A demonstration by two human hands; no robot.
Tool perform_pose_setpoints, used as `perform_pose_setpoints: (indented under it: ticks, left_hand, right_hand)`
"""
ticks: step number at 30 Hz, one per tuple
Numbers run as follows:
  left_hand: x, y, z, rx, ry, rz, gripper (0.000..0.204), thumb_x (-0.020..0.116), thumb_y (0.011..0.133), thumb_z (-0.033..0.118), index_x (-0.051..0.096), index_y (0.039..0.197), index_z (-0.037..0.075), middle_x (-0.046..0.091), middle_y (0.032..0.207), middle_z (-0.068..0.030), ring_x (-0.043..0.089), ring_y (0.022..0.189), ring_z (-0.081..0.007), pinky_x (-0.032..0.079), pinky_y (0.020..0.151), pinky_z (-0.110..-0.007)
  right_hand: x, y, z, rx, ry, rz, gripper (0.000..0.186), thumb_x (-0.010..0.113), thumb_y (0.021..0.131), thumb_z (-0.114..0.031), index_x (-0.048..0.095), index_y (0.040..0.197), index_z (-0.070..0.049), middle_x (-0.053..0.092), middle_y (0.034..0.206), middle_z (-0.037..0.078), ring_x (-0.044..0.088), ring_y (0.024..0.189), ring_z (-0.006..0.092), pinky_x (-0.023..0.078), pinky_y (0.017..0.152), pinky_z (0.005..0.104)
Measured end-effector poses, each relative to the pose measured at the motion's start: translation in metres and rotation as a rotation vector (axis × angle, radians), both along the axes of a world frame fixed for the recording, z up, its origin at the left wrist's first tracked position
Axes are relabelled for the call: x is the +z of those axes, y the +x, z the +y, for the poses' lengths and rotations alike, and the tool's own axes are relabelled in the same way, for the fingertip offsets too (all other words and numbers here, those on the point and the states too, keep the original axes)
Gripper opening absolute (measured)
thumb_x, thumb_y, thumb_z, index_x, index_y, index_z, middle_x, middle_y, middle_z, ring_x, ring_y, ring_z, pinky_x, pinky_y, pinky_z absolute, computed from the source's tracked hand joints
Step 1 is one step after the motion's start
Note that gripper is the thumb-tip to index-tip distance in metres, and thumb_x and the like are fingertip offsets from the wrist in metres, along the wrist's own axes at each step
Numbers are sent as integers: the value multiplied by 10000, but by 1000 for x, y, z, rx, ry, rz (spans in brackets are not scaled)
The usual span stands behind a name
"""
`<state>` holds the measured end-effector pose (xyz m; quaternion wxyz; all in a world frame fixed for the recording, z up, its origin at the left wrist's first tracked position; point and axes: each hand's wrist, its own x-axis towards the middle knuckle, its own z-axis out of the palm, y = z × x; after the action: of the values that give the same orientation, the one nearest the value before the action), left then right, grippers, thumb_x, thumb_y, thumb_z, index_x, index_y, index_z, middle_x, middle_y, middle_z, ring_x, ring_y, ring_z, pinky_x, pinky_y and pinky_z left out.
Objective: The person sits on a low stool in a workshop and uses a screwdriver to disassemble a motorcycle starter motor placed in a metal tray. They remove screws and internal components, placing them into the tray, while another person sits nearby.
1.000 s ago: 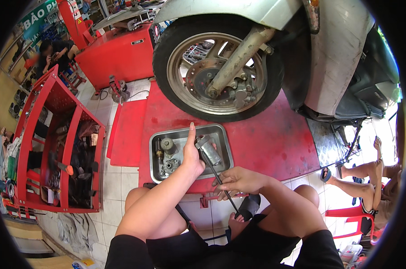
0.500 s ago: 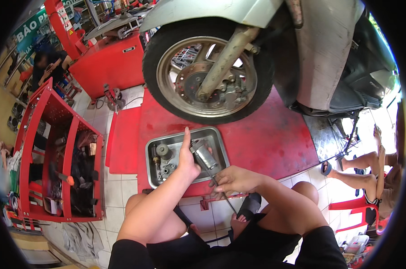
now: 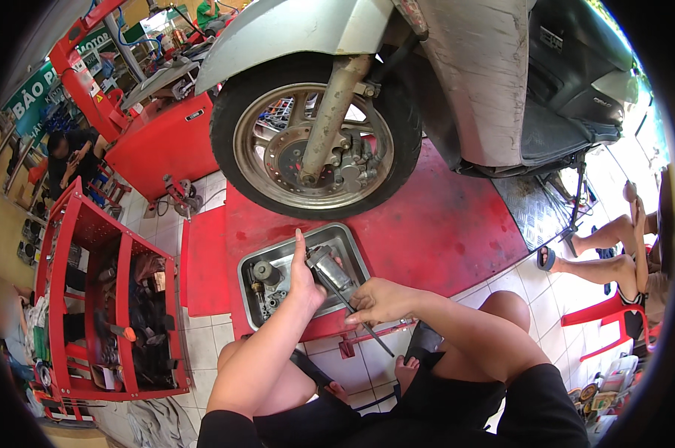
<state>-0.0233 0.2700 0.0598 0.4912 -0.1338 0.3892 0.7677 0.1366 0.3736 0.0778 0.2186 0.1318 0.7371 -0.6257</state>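
Observation:
My left hand grips a grey metal cylinder over a steel tray, thumb pointing up. A long thin dark rod reaches from the cylinder's lower end down toward my feet. My right hand is closed round that rod just below the cylinder. Inside the tray sit a round metal cap, a shaft-like part and small metal pieces.
A scooter's front wheel stands on the red platform beyond the tray. A red tool cart is at left, red machinery behind. One person sits back left, another at right beside a red chair.
The view has swung slightly, putting the wheel lower and further left in the picture. Both hands keep hold of the cylinder and rod, with little visible change.

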Motion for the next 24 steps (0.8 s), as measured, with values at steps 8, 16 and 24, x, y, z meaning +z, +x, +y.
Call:
perform_pose_setpoints:
  ticks: [8,16,24]
  left_hand:
    - [-3,1,-2,-6,14,1,688,639,800,731,614,965,64,607,810,-80,616,707,-245,553,673,-391]
    - [-2,0,-2,5,12,-7,701,634,796,740,612,979,64,611,827,-82,615,717,-247,550,675,-385]
    - [-2,-1,-3,19,-9,-19,711,644,786,742,624,1010,68,615,856,-95,607,744,-252,541,697,-403]
  right_hand:
    - [21,2,1,2,-120,-45,514,812,818,-130,569,1183,138,703,902,190,691,783,189,565,686,315]
    - [1,0,3,70,-161,-40,518,810,819,-124,578,1198,142,714,923,188,687,743,185,535,655,289]
    - [26,3,1,-33,-62,-50,502,875,758,-194,611,1064,105,662,743,90,627,652,137,532,600,268]
